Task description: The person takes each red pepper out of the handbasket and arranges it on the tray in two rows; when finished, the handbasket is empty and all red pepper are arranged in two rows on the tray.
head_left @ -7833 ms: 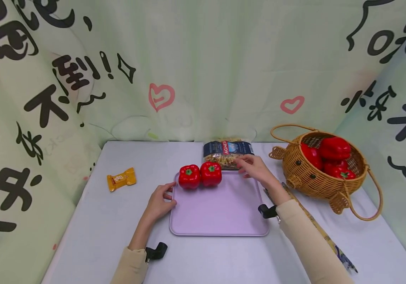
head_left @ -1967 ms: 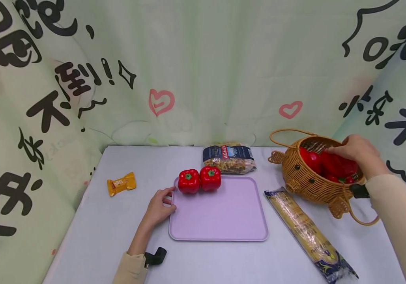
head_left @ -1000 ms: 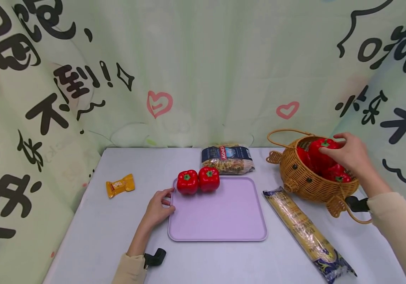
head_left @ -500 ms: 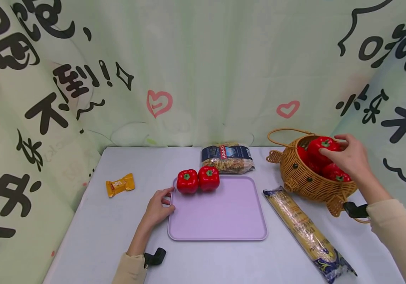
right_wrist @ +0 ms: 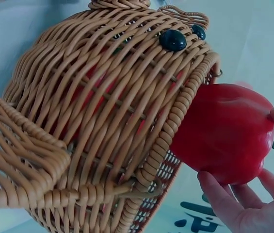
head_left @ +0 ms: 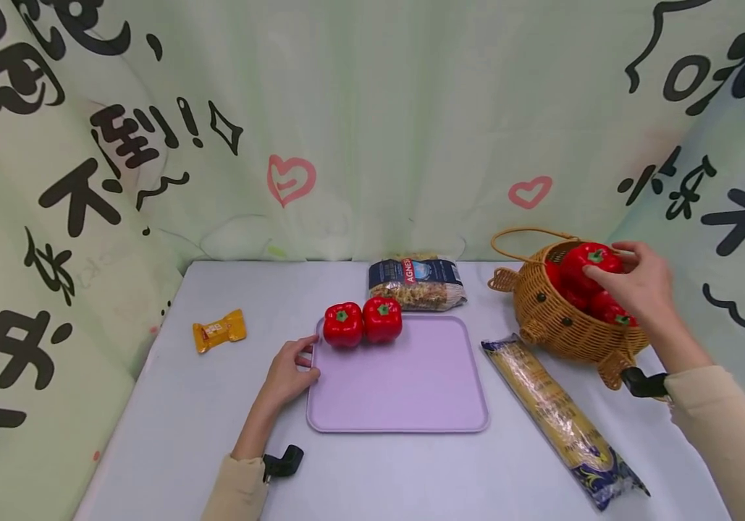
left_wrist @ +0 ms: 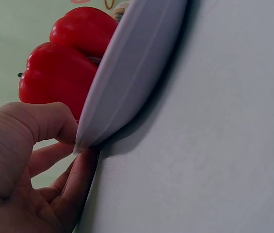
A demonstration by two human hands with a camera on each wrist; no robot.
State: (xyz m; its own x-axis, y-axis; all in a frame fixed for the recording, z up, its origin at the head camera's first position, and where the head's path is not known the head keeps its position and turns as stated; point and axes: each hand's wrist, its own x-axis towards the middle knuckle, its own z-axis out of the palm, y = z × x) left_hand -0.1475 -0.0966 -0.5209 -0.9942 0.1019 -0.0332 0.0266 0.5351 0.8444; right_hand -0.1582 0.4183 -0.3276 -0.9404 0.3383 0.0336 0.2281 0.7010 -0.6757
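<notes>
My right hand (head_left: 644, 284) grips a red bell pepper (head_left: 588, 263), stem up, at the mouth of a wicker basket (head_left: 551, 324). In the right wrist view, thumb and fingers span this pepper (right_wrist: 229, 131), which partly sticks out past the basket's rim. More red peppers (head_left: 609, 307) lie inside, partly hidden. My left hand (head_left: 289, 373) pinches the left edge of a lilac tray (head_left: 398, 391); in the left wrist view the thumb is at the rim (left_wrist: 110, 92) and fingers lie beneath. Two bell peppers (head_left: 343, 325) stand side by side at the tray's back left.
A bag of short pasta (head_left: 416, 284) lies behind the tray. Between tray and basket, a long spaghetti packet (head_left: 561, 420) lies slantwise. An orange-yellow wrapped snack (head_left: 219, 331) is at the left. A printed curtain (head_left: 372, 130) hangs behind the table.
My right hand has gone from beside the pasta bag to the basket, taken hold of a pepper, turned it stem up and raised it slightly. My left hand stays at the tray's edge.
</notes>
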